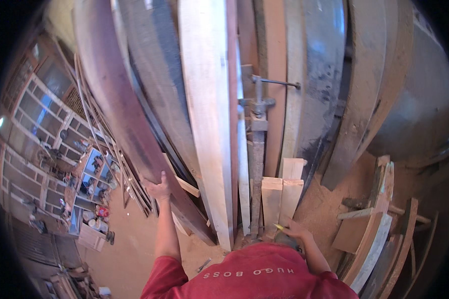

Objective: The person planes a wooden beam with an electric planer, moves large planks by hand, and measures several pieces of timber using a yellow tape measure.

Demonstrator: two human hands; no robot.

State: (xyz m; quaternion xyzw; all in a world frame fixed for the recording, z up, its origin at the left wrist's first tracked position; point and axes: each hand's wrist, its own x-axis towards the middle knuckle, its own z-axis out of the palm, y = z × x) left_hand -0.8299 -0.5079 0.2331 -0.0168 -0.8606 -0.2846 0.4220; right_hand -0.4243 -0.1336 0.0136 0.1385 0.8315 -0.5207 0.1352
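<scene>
Among tall boards leaning upright, my left hand (157,189) grips the edge of a dark reddish-brown plank (122,94), thumb raised along its right side. My right hand (295,230) is closed around a thin yellow pencil-like stick (280,227), its end poking out to the left; I cannot tell exactly what it is. Just left of that hand stand short pale wood blocks (272,199), close together. Behind these rises a long metal bar clamp (258,124) with a sliding handle. A pale, wide plank (204,99) stands between my hands.
Further boards (324,65) lean to the right. A stack of wood offcuts (374,224) lies at the lower right. On the left are thin rods (129,184), a cluttered shelf unit (92,172) and framed windows (42,107). Sawdust covers the floor (129,249).
</scene>
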